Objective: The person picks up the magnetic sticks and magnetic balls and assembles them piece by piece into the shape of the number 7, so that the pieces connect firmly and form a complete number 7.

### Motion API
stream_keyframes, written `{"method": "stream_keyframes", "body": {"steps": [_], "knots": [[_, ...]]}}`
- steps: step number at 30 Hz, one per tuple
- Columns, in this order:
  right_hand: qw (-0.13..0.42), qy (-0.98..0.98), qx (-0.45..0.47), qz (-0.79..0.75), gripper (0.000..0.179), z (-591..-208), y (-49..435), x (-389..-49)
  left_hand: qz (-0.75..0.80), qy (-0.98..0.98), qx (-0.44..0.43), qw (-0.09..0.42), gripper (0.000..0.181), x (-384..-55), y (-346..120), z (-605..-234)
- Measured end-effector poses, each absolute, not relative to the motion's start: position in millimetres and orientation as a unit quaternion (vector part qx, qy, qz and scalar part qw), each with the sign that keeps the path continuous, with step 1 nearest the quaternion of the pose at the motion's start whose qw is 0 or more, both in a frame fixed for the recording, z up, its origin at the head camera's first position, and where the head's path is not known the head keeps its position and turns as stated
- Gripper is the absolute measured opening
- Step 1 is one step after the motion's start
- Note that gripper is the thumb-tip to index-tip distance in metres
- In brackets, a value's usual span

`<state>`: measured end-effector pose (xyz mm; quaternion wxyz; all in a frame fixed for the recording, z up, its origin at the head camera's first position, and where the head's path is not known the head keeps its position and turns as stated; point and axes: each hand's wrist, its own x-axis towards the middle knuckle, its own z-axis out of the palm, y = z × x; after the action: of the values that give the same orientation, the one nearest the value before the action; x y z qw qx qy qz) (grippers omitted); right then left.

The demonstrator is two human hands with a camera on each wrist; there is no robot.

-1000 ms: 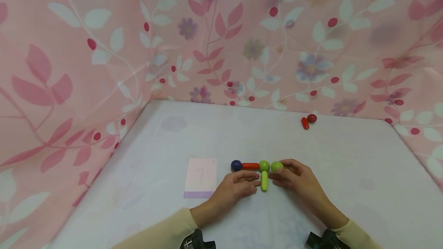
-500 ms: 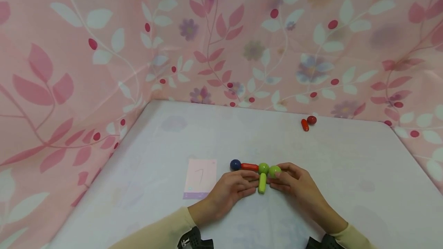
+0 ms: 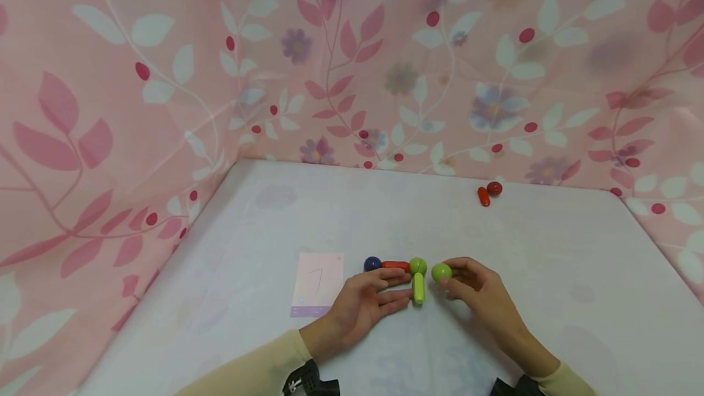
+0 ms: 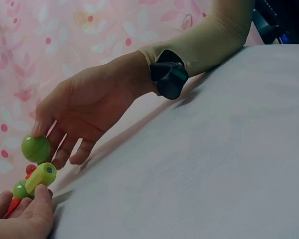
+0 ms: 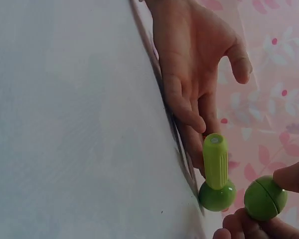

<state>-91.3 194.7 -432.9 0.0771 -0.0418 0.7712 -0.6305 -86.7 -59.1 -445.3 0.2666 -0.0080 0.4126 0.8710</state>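
My right hand [image 3: 484, 295] pinches a green ball [image 3: 441, 272] between thumb and fingers, a little to the right of a joined piece. That piece lies along a row: a dark blue ball [image 3: 372, 264], a red rod [image 3: 395, 266] and a second green ball [image 3: 418, 266]. From this second ball a yellow-green rod [image 3: 418, 289] points toward me. My left hand [image 3: 363, 307] lies on its side along the piece, fingers extended, fingertips at the yellow-green rod and the red rod. In the right wrist view a gap shows between the held green ball [image 5: 265, 198] and the joined one [image 5: 217, 194].
A pink card [image 3: 317, 285] marked with a 7 lies left of the hands. Toward the back right of the white table [image 3: 577, 249] are a red rod [image 3: 483, 197] and a dark red ball [image 3: 494, 188]. Floral pink cloth [image 3: 401, 109] rises behind the table.
The held green ball came up against the joined green ball half a second ago and is now apart again, as my right hand moved slightly right. My left fingers have spread.
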Motion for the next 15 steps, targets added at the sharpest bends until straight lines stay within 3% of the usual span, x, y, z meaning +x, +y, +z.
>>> {"method": "stream_keyframes", "body": {"steps": [3, 8, 15], "knots": [[0.068, 0.784, -0.02, -0.616, 0.039, -430.4, 197.9, -85.0, 0.871, 0.413, -0.01, 0.266, 0.052, -87.2, -58.8, -445.7], [0.104, 0.779, 0.034, -0.617, 0.043, -432.8, 199.7, -68.2, 0.871, 0.414, -0.008, 0.266, 0.052, -87.3, -58.3, -445.5], [0.142, 0.741, -0.01, -0.657, 0.044, -441.8, 194.3, -48.7, 0.871, 0.412, -0.002, 0.268, 0.053, -87.1, -58.7, -446.2]]}}
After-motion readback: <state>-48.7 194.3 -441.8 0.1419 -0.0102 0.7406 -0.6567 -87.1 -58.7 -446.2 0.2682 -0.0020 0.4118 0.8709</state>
